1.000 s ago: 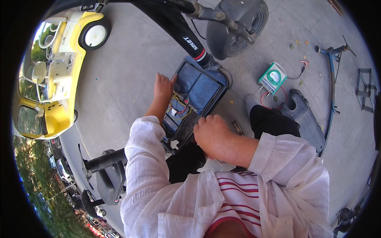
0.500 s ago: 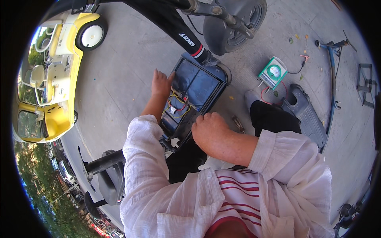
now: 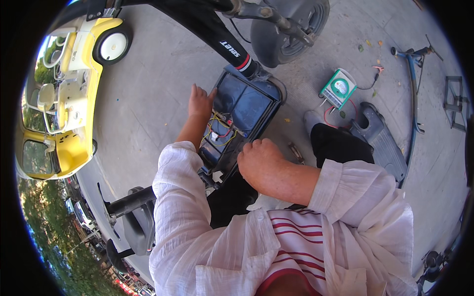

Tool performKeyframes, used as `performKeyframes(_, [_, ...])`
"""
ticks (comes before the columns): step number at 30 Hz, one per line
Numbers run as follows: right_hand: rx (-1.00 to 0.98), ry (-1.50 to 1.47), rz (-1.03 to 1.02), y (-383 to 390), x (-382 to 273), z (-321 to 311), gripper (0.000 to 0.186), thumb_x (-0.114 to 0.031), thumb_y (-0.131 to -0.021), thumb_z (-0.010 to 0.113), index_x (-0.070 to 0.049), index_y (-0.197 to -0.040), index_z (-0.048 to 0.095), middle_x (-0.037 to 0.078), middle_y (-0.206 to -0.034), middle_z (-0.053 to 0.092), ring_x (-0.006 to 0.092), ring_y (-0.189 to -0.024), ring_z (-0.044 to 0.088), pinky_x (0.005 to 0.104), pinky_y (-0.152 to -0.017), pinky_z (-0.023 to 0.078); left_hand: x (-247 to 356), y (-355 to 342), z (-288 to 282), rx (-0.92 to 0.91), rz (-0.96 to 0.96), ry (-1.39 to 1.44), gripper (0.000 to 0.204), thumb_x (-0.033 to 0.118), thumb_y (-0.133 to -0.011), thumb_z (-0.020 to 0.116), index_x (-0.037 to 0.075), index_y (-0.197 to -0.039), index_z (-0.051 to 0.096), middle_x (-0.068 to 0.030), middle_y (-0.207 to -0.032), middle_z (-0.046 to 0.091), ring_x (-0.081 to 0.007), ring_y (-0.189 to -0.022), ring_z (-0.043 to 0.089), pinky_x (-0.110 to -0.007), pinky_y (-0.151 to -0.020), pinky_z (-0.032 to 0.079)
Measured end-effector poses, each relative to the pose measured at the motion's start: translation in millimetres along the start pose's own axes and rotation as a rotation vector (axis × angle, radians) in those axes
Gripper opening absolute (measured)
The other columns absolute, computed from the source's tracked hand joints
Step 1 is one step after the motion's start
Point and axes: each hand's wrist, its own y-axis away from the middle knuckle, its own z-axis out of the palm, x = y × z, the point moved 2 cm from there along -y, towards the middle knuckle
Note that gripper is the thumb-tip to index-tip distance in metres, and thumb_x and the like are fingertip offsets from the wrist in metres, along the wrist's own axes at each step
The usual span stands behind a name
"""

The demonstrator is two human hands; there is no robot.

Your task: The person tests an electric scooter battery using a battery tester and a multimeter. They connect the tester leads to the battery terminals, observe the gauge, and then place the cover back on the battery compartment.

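Note:
Below me lies an open black battery compartment (image 3: 269,114) in the deck of an electric scooter. Dark batteries (image 3: 242,101) fill it, and yellow and red wires (image 3: 224,132) with a white connector (image 3: 214,135) run across its middle. At the compartment's left edge is my left hand (image 3: 201,102), its fingers stretched out and the thumb beside the rim. My right hand (image 3: 260,160) is closed by the near right edge, its fingers curled under. Whatever those fingers grip is hidden from view.
A green-and-white analog meter (image 3: 339,88) with leads lies on the paving at right, beside a grey plastic deck cover (image 3: 380,140). A screwdriver-like tool (image 3: 296,153) rests near my right wrist. The scooter's front wheel (image 3: 291,32) is ahead; a yellow cart (image 3: 74,98) stands left.

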Motion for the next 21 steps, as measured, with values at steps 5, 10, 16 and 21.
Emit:
performKeyframes(5, [0.023,-0.009,0.013,1.1,1.3,0.1,0.023,-0.021,-0.081,0.063,-0.004,-0.095,0.067,0.010,-0.094,0.064,0.0247,-0.089,0.063,0.0367,-0.072,0.047,-11.8,4.3,5.4,-0.103,0.120,-0.026,0.046,0.025,-0.096,0.045,0.031,-0.142,0.045,-0.0058,-0.118,0.062,-0.0254,-0.125,0.048,-0.049,-0.118,0.012])
performKeyframes(10, [0.027,-0.001,-0.012,2.0,1.9,-0.1,0.023,-0.021,-0.080,0.064,-0.004,-0.094,0.067,0.010,-0.093,0.064,0.0245,-0.089,0.063,0.0366,-0.072,0.047,-12.5,-2.6,3.9,-0.136,0.274,-0.278,0.046,0.031,-0.098,0.043,0.033,-0.144,0.042,-0.0044,-0.128,0.059,-0.0254,-0.133,0.042,-0.050,-0.119,0.008])
performKeyframes(16, [0.037,0.010,-0.015,3.9,0.1,-0.2,0.022,-0.019,-0.080,0.062,-0.004,-0.094,0.067,0.011,-0.093,0.064,0.0251,-0.089,0.063,0.0369,-0.072,0.047,-16.5,-7.0,-4.3,-0.174,0.271,-0.317,0.047,0.035,-0.099,0.042,0.037,-0.146,0.038,-0.0029,-0.133,0.055,-0.0253,-0.135,0.040,-0.051,-0.119,0.005])
performKeyframes(21, [0.043,-0.004,-0.004,3.1,-0.3,1.5,0.022,-0.019,-0.080,0.062,-0.004,-0.095,0.067,0.011,-0.094,0.065,0.0253,-0.089,0.063,0.0370,-0.071,0.047,-17.9,-11.3,-11.4,-0.186,0.245,-0.281,0.047,0.035,-0.099,0.041,0.039,-0.146,0.038,-0.0020,-0.135,0.054,-0.0248,-0.137,0.037,-0.051,-0.119,0.003])
